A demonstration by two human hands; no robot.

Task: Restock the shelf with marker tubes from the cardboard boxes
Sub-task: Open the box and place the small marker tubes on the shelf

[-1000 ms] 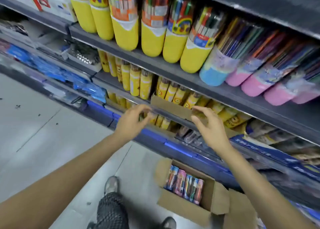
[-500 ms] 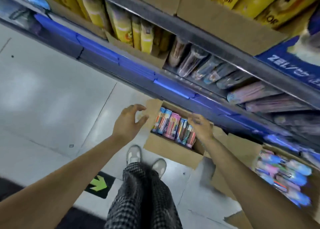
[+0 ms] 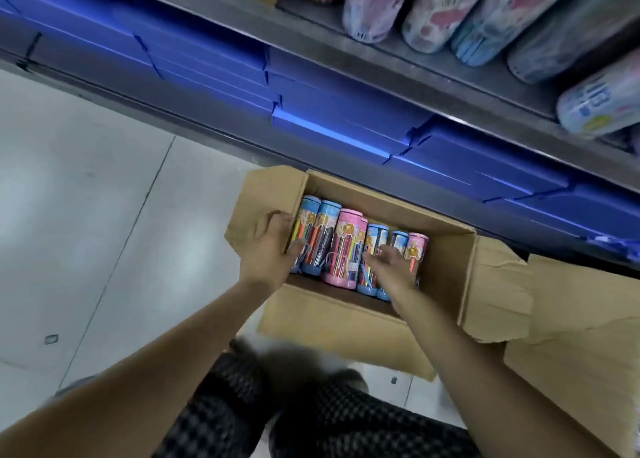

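An open cardboard box (image 3: pixel 329 322) stands on the floor against the shelf unit. Several marker tubes lie side by side in it, blue and pink ones, among them a pink tube (image 3: pixel 346 239) in the middle. My left hand (image 3: pixel 266 253) is at the box's left end, with its fingers curled round the leftmost blue tube (image 3: pixel 306 215). My right hand (image 3: pixel 391 267) lies over the tubes at the right, fingers stretched forward on a blue tube (image 3: pixel 377 232). The low shelf (image 3: pixel 433 62) runs above the box.
Patterned tube-shaped cases (image 3: pixel 374 3) lie in a row on the low shelf. Flat blue boxes (image 3: pixel 329 111) are stacked under it. More torn cardboard (image 3: pixel 571 336) lies right of the box. My legs in checked trousers (image 3: pixel 311 423) are just before the box; pale floor tiles (image 3: pixel 86 215) spread left.
The view dropped from the upper shelves to the floor box. Both hands came down from the shelf edge into the box; the left hand now grips the leftmost tube.
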